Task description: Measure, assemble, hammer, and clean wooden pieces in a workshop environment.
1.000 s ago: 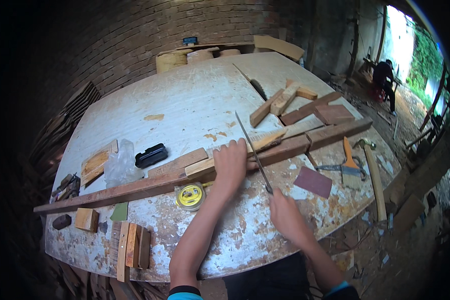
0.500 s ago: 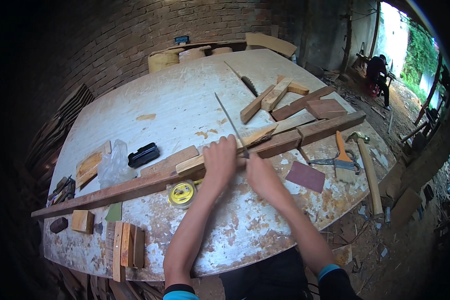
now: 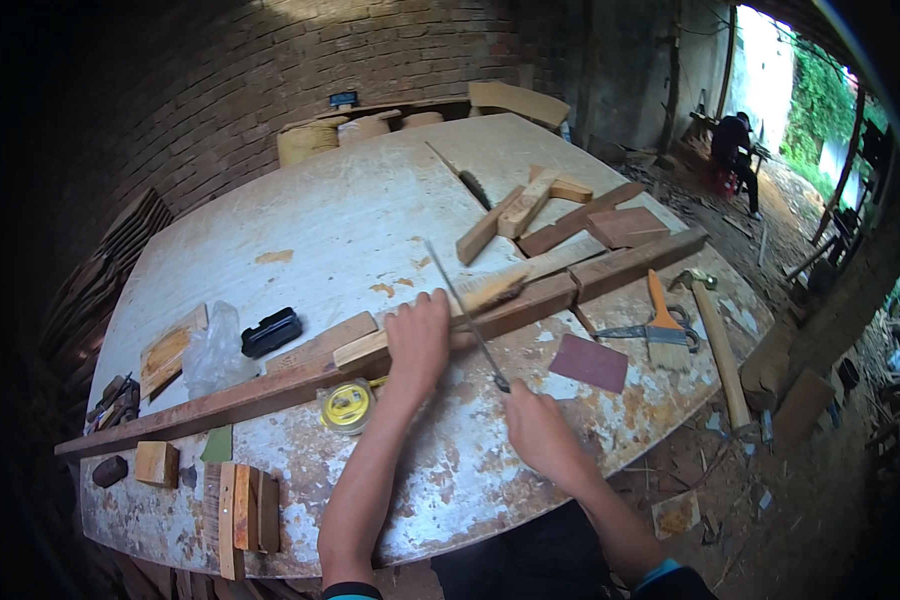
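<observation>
left hand (image 3: 418, 335) clamped on a pale stick (image 3: 362, 349), right hand (image 3: 540, 430) gripping some skinny metal tool (image 3: 482, 345), maroon sheet (image 3: 588, 363) at right hand's 1 o'clock

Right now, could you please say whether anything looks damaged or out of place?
Yes: the tabletop looks damaged, its white surface worn off in brown patches, mostly along the near side. The pale wood strip under the left hand has a ragged, dark-edged right end, unlike its squarer left end.

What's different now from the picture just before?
The right hand has pulled the long thin tool back toward the table's near edge, farther from the left hand. Nothing was grabbed or let go. The left hand still holds the pale wood strip; the tape measure and hammer stayed put.
</observation>
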A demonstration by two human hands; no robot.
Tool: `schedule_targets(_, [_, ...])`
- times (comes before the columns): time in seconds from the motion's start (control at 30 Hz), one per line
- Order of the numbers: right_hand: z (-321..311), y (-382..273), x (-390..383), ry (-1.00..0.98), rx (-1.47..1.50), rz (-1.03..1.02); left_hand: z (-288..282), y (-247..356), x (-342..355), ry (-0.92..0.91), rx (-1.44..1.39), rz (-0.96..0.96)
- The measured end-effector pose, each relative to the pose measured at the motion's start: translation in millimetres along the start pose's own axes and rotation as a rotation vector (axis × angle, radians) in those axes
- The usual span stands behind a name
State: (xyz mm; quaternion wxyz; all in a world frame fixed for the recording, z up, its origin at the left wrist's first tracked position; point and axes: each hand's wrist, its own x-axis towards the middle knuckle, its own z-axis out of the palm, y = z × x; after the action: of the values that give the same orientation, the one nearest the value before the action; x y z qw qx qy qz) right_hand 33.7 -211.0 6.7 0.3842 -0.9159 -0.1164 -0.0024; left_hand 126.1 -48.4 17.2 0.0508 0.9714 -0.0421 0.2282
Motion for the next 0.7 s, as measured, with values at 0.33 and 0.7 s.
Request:
schedule_targets(0.33, [0,0,12,-0.050,-0.024,-0.019,3,-1,-3,-0.001,-0.048,-0.011])
schedule_targets(0.7, [2,-6,-5,-0.010,-0.003,-0.032,2,-4,-2,-0.026,-0.015,-0.022])
